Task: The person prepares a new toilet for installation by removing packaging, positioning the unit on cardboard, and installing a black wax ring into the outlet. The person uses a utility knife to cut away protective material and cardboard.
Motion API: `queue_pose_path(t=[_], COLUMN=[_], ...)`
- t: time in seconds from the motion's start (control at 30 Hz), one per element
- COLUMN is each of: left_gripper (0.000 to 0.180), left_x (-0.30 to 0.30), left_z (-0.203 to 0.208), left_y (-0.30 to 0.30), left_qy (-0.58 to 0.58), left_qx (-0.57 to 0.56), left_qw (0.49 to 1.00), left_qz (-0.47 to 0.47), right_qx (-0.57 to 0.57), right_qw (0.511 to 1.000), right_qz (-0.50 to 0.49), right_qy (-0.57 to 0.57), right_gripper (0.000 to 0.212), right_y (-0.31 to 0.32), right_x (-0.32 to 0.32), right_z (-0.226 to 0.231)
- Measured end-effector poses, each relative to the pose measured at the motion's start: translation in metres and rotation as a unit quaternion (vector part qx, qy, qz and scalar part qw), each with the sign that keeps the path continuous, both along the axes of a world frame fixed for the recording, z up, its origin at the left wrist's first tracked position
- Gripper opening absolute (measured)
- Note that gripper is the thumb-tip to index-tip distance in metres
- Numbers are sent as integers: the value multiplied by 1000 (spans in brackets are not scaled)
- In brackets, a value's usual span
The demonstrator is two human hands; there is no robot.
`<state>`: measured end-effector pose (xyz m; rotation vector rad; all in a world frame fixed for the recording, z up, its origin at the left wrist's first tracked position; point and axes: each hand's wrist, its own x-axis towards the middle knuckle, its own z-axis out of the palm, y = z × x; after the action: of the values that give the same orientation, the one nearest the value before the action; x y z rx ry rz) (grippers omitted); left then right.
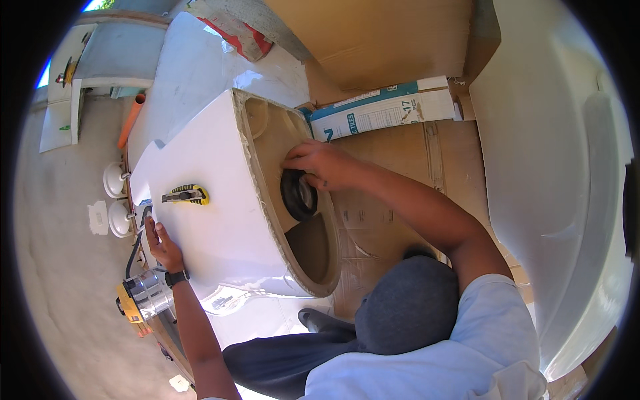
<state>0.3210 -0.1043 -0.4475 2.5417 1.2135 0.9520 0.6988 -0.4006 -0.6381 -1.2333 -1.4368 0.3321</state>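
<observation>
A white ceramic toilet (220, 220) lies on its side, its unglazed tan underside (273, 140) facing right. My right hand (320, 163) reaches into that underside, fingers on the upper edge of a black rubber ring (298, 195) seated at the outlet hole. My left hand (160, 243), with a black watch on the wrist, is pressed against the toilet's left edge and holds nothing else. A yellow and black utility knife (185, 195) rests on the white body between the hands.
Flattened cardboard (393, 213) covers the floor under the toilet, with a white and teal box (387, 107) behind it. A large white moulded fixture (553, 167) stands at the right. An orange pipe (131, 120), two white round caps (115, 200) and a chrome and yellow tool (143, 300) lie at the left.
</observation>
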Motion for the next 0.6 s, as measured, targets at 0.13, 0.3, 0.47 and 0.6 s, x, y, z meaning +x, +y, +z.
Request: queue_pose_path(t=[0.13,0.3,0.47,0.6], left_gripper=[66,68,68,68], left_x=[-4,-8,-4,-3], left_z=[-2,-1,-1,3], left_y=[5,10,7,4], left_qy=[-2,-3,11,7], left_qx=[-11,-35,-28,-41], left_qw=[1000,999,1000,999], left_qz=[-12,-26,-6,16], right_qx=[-20,-17,20,-21], right_qw=[999,999,995,979], right_qz=[34,-31,-90,-59], right_qy=[-12,-30,-46,193], right_gripper=[44,51,53,49], right_y=[3,-1,-5,-9], right_x=[2,-15,-23,-9], right_z=[-5,-11,-9,-11])
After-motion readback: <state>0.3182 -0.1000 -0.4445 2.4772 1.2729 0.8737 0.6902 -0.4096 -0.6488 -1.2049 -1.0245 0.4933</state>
